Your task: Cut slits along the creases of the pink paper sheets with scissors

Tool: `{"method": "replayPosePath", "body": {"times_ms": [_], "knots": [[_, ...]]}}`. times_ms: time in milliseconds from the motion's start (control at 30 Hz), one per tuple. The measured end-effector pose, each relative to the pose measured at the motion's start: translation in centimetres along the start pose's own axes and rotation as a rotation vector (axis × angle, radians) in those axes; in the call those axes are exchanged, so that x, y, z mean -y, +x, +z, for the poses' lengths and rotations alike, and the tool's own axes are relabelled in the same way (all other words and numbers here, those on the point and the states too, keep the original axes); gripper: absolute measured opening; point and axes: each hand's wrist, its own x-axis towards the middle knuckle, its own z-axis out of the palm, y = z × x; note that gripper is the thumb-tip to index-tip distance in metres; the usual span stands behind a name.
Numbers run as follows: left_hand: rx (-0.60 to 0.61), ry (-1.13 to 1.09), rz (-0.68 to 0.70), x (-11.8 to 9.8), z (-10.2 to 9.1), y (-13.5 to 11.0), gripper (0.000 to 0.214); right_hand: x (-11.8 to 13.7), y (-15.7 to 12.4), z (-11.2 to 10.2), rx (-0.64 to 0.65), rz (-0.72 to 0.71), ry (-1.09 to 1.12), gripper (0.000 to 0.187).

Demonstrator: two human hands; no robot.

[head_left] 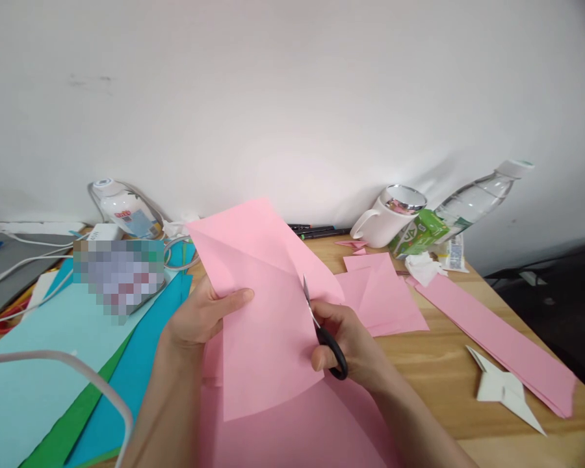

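Note:
A creased pink sheet of paper [268,338] is held up in front of me, its lower edge curving. My left hand [199,312] grips its left side, thumb on the front and fingers behind. In my right hand [344,338] is a pair of black-handled scissors [332,351], with the thumb and fingers closed about the handles. One blade shows against the sheet near its right side, where a flap of paper stands out beyond the blade. The other blade is hidden. More pink paper [292,435] lies below the held sheet.
Folded pink paper [380,292], pink strips [497,344] and a white paper star [502,387] lie on the right. A mug [385,221], green carton [419,233] and water bottle [482,195] stand behind. Blue paper [127,370], a white bottle [129,211] and a cable [92,383] occupy the left.

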Motion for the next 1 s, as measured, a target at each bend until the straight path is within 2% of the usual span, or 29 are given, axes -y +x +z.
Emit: {"method": "replayPosePath", "body": {"times_ms": [367, 533, 1000], "knots": [[0.04, -0.096, -0.057, 0.01, -0.18, -0.2, 0.031, -0.08, 0.06, -0.03, -0.013, 0.003, -0.024, 0.052], [0.092, -0.122, -0.105, 0.18, -0.48, -0.24, 0.025, -0.24, 0.08, -0.11, -0.007, -0.001, -0.024, 0.051], [0.047, -0.118, -0.104, 0.02, -0.36, -0.38, 0.034, 0.21, 0.16, 0.14, -0.025, 0.018, -0.023, 0.053]]}}
